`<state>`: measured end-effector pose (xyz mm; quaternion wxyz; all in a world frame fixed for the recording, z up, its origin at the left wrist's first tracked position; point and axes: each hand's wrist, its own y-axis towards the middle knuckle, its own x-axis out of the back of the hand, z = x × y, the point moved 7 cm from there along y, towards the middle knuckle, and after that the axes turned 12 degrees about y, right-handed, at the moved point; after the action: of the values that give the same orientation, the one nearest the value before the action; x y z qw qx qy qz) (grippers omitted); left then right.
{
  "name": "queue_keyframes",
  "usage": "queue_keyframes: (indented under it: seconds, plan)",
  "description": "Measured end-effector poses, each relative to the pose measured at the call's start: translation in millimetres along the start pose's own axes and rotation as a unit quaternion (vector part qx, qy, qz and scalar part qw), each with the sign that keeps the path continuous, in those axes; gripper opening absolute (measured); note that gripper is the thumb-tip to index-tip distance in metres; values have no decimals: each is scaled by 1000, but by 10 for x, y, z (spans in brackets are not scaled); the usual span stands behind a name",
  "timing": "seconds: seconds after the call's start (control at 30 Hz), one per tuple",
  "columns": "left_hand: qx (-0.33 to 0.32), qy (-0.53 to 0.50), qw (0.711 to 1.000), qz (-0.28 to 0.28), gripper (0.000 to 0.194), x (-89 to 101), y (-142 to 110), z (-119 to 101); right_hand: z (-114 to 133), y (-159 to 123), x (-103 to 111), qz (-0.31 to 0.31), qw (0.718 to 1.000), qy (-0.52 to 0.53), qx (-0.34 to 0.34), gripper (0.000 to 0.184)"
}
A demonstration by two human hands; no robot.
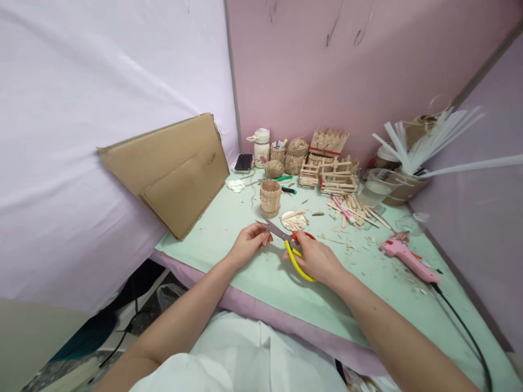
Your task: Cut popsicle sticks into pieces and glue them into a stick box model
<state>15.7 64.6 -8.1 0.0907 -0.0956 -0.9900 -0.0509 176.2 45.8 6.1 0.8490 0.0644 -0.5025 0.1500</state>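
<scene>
My right hand (pixel 318 257) grips a pair of scissors (pixel 278 230) with one red and one yellow handle loop. The blades are spread apart and point left, over the fingertips of my left hand (pixel 252 242). My left fingers are pinched together; what sits between them, if anything, is too small to make out. Just beyond the blades stands a small round holder made of wooden sticks (pixel 270 198). To its right lies a round white lid (pixel 294 220) bearing short stick pieces.
A pink glue gun (pixel 411 261) with a black cord lies at the right. Loose wooden sticks (pixel 362 209) and a clear plastic cup (pixel 378 188) are behind it. Stick crates (pixel 337 177), twine balls (pixel 273 169) and a white bottle (pixel 261 149) line the back. Cardboard (pixel 175 174) leans at left.
</scene>
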Motion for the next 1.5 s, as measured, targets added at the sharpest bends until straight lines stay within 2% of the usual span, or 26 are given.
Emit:
queue_keyframes:
  seconds: [0.6,0.83,1.03,1.3,1.4,1.5]
  plan:
    - [9,11,1000,6,18,4,-21,-21,-14,-7,-35,22,1000,-3,-10,37]
    - [38,-29,999,20,21,37,-5,108,-28,-20,-39,46,998,15,34,36]
    - [62,-100,992,53,19,3,-16,152,-52,-26,-72,56,997,39,38,30]
    - [93,-115,988,54,23,-18,-23,150,-23,-31,-63,78,991,106,30,11]
    - [105,-110,987,54,29,-20,-26,152,-47,11,-20,60,988,134,46,13]
    - [106,-108,987,51,32,-10,-27,147,-129,63,47,22,993,113,33,24]
